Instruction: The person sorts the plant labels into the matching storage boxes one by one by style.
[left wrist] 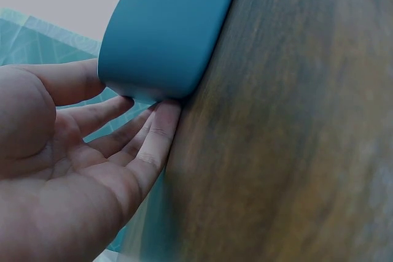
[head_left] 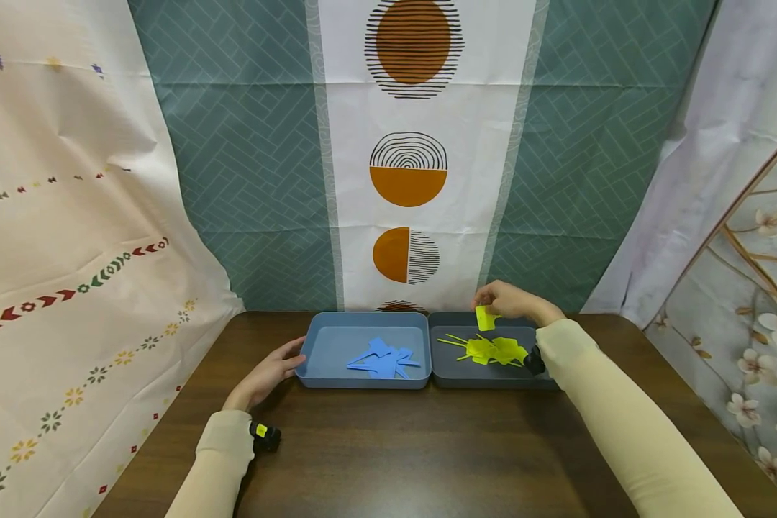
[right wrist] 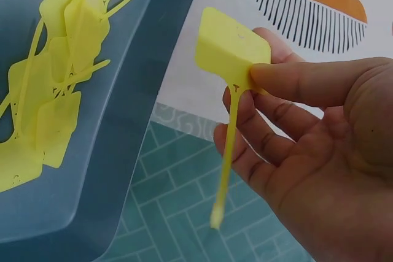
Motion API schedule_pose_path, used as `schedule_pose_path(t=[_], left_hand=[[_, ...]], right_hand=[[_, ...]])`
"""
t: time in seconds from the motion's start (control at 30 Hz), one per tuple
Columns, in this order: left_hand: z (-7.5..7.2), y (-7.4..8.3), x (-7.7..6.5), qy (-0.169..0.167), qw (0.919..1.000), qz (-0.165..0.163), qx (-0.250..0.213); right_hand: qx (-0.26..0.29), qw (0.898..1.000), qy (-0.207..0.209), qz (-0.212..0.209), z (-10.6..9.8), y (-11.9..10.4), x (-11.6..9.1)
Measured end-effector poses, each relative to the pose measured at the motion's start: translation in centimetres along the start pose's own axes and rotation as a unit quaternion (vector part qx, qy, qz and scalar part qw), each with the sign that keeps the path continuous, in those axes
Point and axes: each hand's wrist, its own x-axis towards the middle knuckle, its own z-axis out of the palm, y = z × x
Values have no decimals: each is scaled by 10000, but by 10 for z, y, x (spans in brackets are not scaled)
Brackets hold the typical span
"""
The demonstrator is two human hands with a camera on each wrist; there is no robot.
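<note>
In the head view, my left hand (head_left: pixel 273 368) touches the left end of a light blue tray (head_left: pixel 320 345). The left wrist view shows the fingers loosely extended, their tips against the tray's outer wall (left wrist: pixel 163 35). Blue flat tags with thin straps (head_left: pixel 383 360) lie in that tray. Above the dark grey tray (head_left: pixel 450 368), my right hand (head_left: pixel 510 298) pinches one yellow cable-tie tag (right wrist: pixel 224 44) between thumb and fingers, its thin strap hanging down in the right wrist view. A pile of similar yellow tags (head_left: pixel 492 350) lies in the dark tray below.
Both trays stand side by side near the back of a brown wooden table (head_left: pixel 388 453). Behind them hangs a green and white patterned cloth (head_left: pixel 252 158). Further patterned cloths hang at the left and right.
</note>
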Motion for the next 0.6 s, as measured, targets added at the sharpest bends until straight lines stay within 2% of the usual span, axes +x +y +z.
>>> schedule_pose_path(t=[0.4, 0.6], left_hand=[[0, 1, 0, 24, 10000, -58, 34], [0, 1, 0, 4, 10000, -24, -12]], right_hand=[[-62, 9998, -35, 191, 5, 2, 7], [-307, 9990, -27, 324, 3, 9, 7]])
